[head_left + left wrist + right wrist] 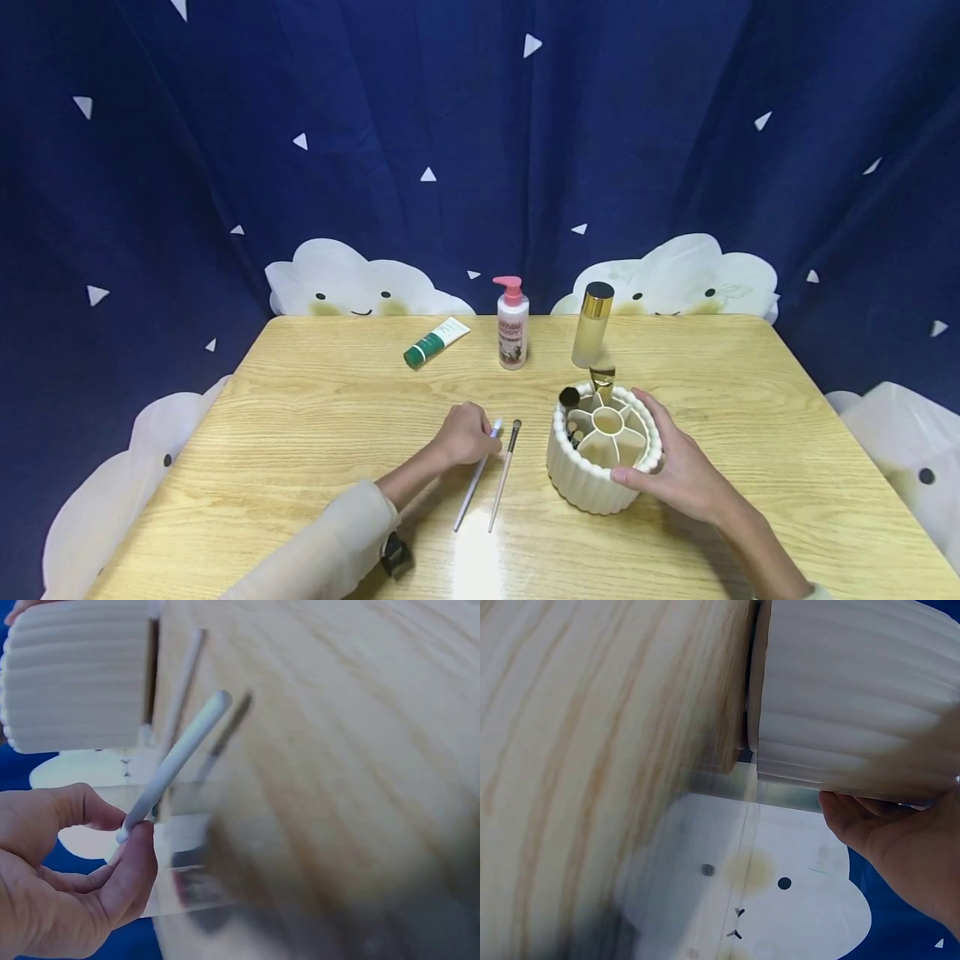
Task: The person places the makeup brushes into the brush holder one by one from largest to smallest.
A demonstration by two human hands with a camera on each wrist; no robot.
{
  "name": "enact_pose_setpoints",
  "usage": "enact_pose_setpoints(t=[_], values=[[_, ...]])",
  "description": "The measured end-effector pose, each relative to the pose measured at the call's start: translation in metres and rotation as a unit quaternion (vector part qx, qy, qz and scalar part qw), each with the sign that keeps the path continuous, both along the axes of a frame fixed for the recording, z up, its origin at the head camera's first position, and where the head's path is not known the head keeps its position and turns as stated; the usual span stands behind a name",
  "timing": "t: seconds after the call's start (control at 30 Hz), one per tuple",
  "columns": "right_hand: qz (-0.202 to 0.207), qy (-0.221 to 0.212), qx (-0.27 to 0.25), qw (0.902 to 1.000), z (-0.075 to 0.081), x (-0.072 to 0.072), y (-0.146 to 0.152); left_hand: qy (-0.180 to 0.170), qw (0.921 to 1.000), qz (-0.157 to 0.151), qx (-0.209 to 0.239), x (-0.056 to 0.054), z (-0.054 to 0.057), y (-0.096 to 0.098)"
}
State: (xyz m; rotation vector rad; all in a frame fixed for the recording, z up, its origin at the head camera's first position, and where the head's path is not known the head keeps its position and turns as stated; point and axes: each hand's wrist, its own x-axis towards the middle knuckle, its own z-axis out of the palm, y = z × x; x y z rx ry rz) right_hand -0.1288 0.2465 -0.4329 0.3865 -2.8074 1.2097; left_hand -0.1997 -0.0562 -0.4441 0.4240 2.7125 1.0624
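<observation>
In the head view, the left hand (463, 435) is closed around the top end of a white brush (476, 478) on the counter (315, 400), just beside a second brush (504, 475). The left wrist view shows thumb and fingers (131, 862) pinching it. The right hand (675, 462) holds the ribbed organizer (592, 479) with fingers curved around its side; the right wrist view shows only its wall.

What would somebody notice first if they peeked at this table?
Probably the round white ribbed organizer near the table's right middle, with the right hand wrapped round its side. Just left of it, the left hand pinches the end of a white-handled brush, which lies beside a second brush on the wood. At the back stand a pink-pump bottle and a gold-capped bottle.
</observation>
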Motion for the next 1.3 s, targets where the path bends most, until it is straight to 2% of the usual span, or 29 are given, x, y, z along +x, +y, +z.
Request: enact_pose_setpoints(t=[0.17, 0.27, 0.37, 0.57, 0.83, 0.97, 1.07, 1.3], values=[[0.004, 0.003, -0.002, 1.0, 0.003, 0.001, -0.001, 0.002, 0.9996, 0.008, 0.026, -0.001, 0.013, 0.001], [0.004, 0.002, -0.004, 1.0, 0.003, 0.001, -0.002, 0.019, 0.999, 0.016, 0.037, -0.001, 0.021, 0.004], [0.0, -0.002, -0.006, 1.0, 0.0, 0.0, -0.001, 0.028, 0.9965, 0.026, 0.074, 0.001, 0.03, 0.006], [-0.005, -0.002, -0.005, 1.0, -0.002, -0.001, 0.0, 0.018, 0.98, 0.016, 0.198, 0.003, 0.044, 0.009], [-0.003, -0.001, -0.005, 1.0, -0.003, -0.001, 0.001, 0.018, 0.9666, 0.001, 0.255, 0.008, 0.057, 0.015], [-0.003, -0.001, -0.004, 1.0, -0.003, -0.001, 0.001, 0.031, 0.9529, 0.01, 0.302, 0.012, 0.064, 0.019], [-0.002, 0.001, -0.006, 1.0, -0.002, -0.002, 0.001, 0.035, 0.9394, 0.015, 0.341, 0.014, 0.068, 0.022], [0.002, 0.009, -0.004, 0.9999, -0.001, -0.001, 0.001, 0.013, 0.9086, 0.017, 0.417, 0.018, 0.076, 0.025]])
